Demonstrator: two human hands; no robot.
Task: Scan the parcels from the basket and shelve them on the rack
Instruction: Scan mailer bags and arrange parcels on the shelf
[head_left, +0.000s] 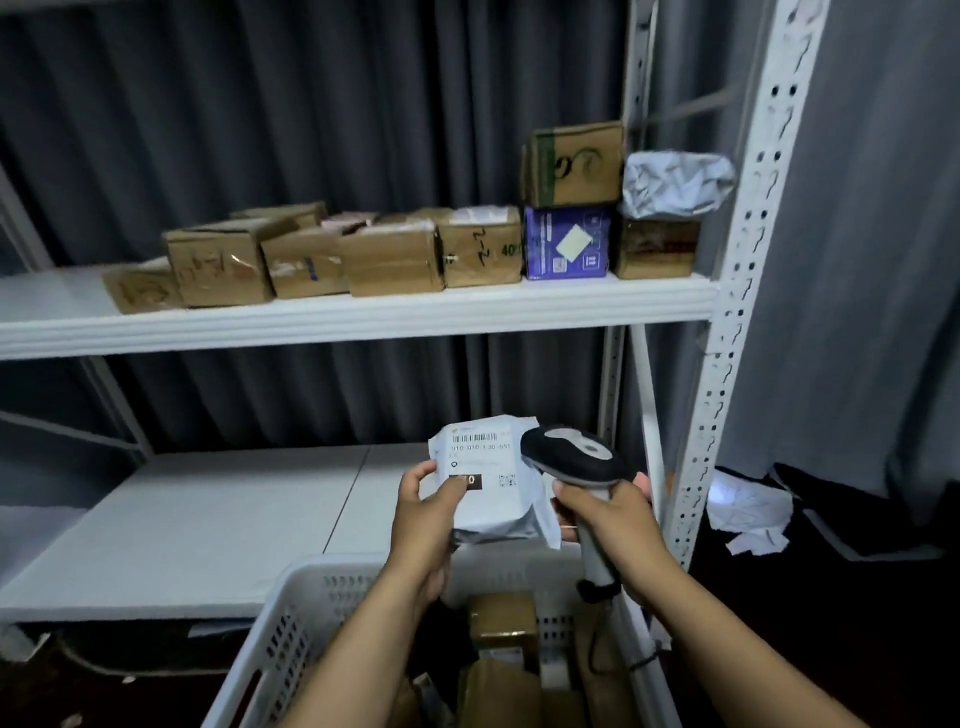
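Note:
My left hand (423, 512) grips a grey poly-bag parcel (493, 499) by its left edge, label facing up with a barcode near the top. My right hand (605, 512) holds the handle of a black-and-grey barcode scanner (571, 449), whose head hovers just right of the parcel's label. Both are held above the far rim of a white plastic basket (322, 582) with several brown cardboard parcels (501, 623) inside. Behind stands the white metal rack (363, 314).
The rack's upper shelf holds several cardboard boxes (389, 257), a blue box (566, 241) and a crumpled grey bag (675, 182) at its right end. The lower shelf (208, 519) lies behind the basket. A perforated upright post (727, 322) stands right; crumpled paper (748, 512) lies on the dark floor.

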